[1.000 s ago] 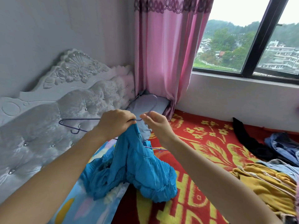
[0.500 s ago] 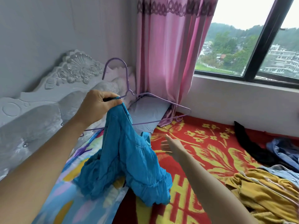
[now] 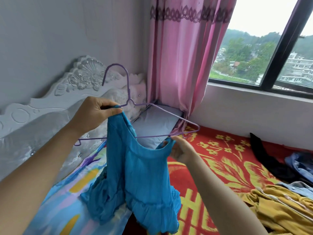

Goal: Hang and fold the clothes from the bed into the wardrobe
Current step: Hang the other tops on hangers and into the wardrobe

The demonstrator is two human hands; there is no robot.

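Nearest, the blue top (image 3: 140,175) hangs between 2 hands above the bed, its ruffled hem bunched on the striped sheet (image 3: 67,200) and on the edge of the red blanket (image 3: 220,158). The left hand (image 3: 94,114) pinches 1 shoulder strap in curled fingers, raised high, right where the neck of the hanger (image 3: 174,116) meets it; the hanger seems to be held in the same grip, though the cloth hides the contact. The right hand (image 3: 183,150) pinches the other strap lower down, just under the hanger's bottom bar. The 1 hanger is purple wire, hook upward, and its left arm passes behind the top. On the blanket to the right lie at least 3 more garments: a yellow one (image 3: 279,209) closest, a blue one (image 3: 299,165) beyond it and a dark one (image 3: 264,156) near the wall. Behind the hanger 1 grey pillow (image 3: 157,122) rests against the white headboard (image 3: 50,102). Farthest, 1 pink curtain (image 3: 183,65) hangs beside the window (image 3: 254,56).
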